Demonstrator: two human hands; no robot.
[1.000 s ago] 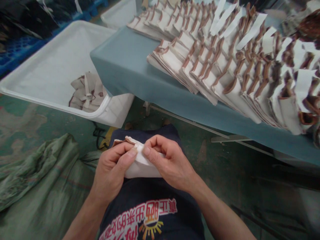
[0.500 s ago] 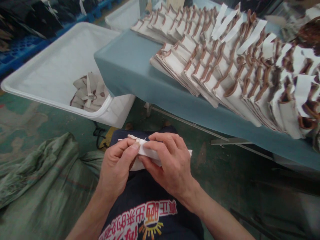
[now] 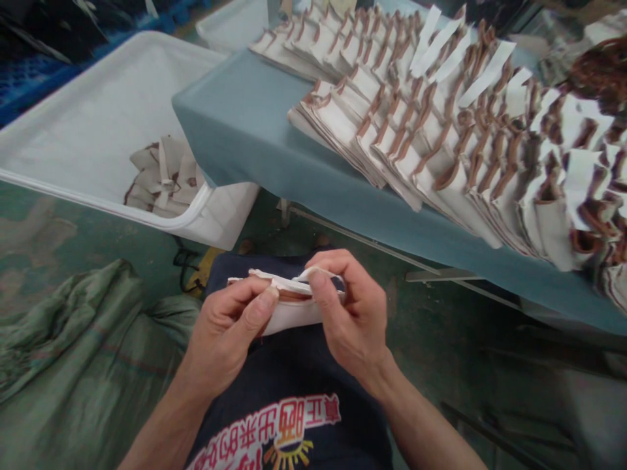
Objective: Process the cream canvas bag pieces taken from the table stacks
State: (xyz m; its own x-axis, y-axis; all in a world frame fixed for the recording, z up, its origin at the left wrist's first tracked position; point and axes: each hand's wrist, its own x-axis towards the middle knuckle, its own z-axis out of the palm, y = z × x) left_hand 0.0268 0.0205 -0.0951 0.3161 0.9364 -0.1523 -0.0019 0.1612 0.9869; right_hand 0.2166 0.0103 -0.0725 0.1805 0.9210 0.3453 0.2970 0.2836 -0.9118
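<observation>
Above my lap I hold a pale fabric piece [image 3: 294, 316] with a brown inner edge. My left hand [image 3: 232, 326] pinches its left end between thumb and fingers. Along its top edge runs a narrow white strip [image 3: 321, 270], which curls up in a loop at the right. The thumb and fingers of my right hand [image 3: 350, 313] are closed on this strip near the piece's right end. Part of the piece is hidden behind my right hand.
A blue-covered table [image 3: 235, 117] bears rows of pale folded pieces [image 3: 441, 156] with brown edges and white strips. At the left stands a white bin [image 3: 88, 130] with similar pieces inside. A green sack [image 3: 98, 352] lies at the lower left.
My right hand has turned and its fingers have drawn together on the strip, which now lifts in a loop. More of the brown inner edge shows. The view has shifted slightly.
</observation>
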